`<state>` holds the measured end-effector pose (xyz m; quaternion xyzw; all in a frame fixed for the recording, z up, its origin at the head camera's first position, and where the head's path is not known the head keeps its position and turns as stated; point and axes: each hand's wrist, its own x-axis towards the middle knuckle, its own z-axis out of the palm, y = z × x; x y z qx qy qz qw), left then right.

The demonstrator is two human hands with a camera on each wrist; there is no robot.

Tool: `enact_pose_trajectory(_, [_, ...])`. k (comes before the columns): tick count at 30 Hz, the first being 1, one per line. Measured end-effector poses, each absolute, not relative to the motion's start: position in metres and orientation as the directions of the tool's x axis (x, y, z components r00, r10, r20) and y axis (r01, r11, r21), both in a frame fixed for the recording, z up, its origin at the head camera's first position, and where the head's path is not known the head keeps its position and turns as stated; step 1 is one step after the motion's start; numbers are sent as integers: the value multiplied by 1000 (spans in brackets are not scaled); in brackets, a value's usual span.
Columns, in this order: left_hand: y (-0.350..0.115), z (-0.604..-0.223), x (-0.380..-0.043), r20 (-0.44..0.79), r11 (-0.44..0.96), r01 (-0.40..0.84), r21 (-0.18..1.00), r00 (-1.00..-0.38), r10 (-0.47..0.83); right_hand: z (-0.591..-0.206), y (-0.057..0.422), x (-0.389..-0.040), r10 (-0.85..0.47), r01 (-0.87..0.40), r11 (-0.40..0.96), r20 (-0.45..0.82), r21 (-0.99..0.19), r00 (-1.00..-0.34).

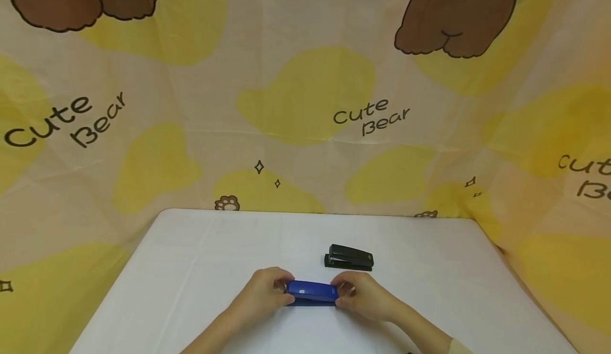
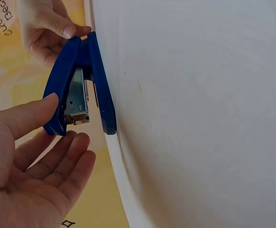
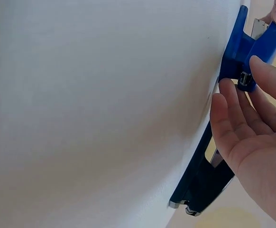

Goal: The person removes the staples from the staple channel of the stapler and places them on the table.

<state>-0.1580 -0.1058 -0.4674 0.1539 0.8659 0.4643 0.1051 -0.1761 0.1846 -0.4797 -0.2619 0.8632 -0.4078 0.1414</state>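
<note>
A blue stapler [image 1: 312,291] lies lengthwise near the front middle of the white table, held at both ends. My left hand [image 1: 266,293] pinches its front end; in the left wrist view the thumb [image 2: 45,110] presses on the blue top arm, with the fingers behind. There the metal staple channel [image 2: 78,97] shows between top arm and base, which stand apart. At the hinge end, my right hand [image 1: 366,296] pinches the stapler between thumb and fingers. Just beyond, a black stapler [image 1: 350,257] lies on the table, touched by neither hand.
The white table [image 1: 229,242] has its far edge against a yellow-and-cream cloth [image 1: 305,99] printed with bears and lettering. The same cloth hangs along the left and right sides.
</note>
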Motion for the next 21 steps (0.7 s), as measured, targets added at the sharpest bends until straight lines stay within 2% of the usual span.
enact_pose_trajectory(9, [-102,-465,-151,-18,515,203,833,-920,390,-475,189,-167,-559,-280,557,-104,-782,-822])
enact_pose_trajectory(21, [-96,-465,-143,-57,517,176,838,-913,403,-472,198,-157,-576,-291,568,-119,-770,-809])
